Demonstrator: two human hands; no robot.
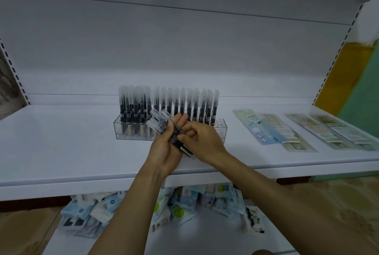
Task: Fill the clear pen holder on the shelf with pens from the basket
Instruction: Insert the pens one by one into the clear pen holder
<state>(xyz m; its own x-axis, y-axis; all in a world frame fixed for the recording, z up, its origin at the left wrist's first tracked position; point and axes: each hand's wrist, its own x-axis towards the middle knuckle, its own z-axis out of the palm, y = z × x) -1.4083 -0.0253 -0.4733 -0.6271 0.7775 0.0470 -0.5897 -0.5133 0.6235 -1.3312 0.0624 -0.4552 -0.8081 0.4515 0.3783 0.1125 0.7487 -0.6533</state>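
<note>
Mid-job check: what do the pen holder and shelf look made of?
Pen holder: clear hard plastic, likely acrylic; glossy see-through walls, sharp edges. Shelf: probably painted metal; smooth matt white sheet, folded front lip.

Pens (184,101) are stood upright in the pen holder (127,129), which is set on the shelf (61,142). Just before the holder, a bundle of pens (162,125) is gripped in the left hand (166,152) and pinched by the right hand (203,142). Flat packets (270,129) are laid to the holder's right, and loose packets (184,203) are piled below it.
</note>
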